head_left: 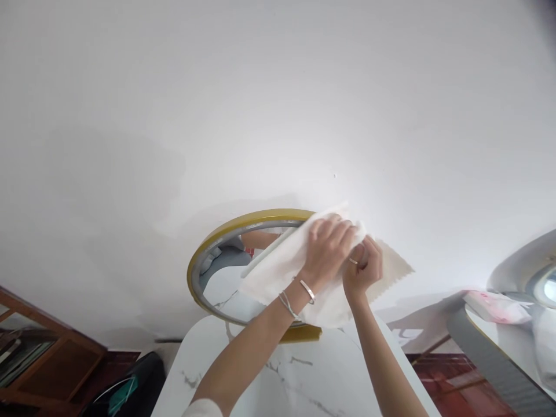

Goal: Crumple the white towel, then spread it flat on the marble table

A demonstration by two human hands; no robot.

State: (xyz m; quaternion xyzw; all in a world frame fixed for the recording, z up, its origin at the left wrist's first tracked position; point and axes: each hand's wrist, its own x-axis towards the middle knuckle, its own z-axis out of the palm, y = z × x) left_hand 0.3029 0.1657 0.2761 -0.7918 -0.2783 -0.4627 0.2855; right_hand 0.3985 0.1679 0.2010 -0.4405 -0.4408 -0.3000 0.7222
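A round mirror [234,246] with a gold frame leans near the wall, its gold base [304,334] resting on a white marble-patterned tabletop [286,376]. Over the mirror's right side hangs a pale cloth [278,275] with zigzag edges, hiding much of the glass. My left hand [328,246], with bracelets at the wrist, has its fingers bent over the cloth near the upper right rim. Close beside it, my right hand [365,266], wearing a ring, is closed around a bunched part of the cloth. The right rim of the mirror is hidden behind cloth and hands.
A white wall [278,116] rises behind the table. To the right stands another table with a gold edge, carrying a pink-and-white packet of tissues [497,306]. At the lower left are a wooden cabinet [52,359] and a black object with a teal part [130,388].
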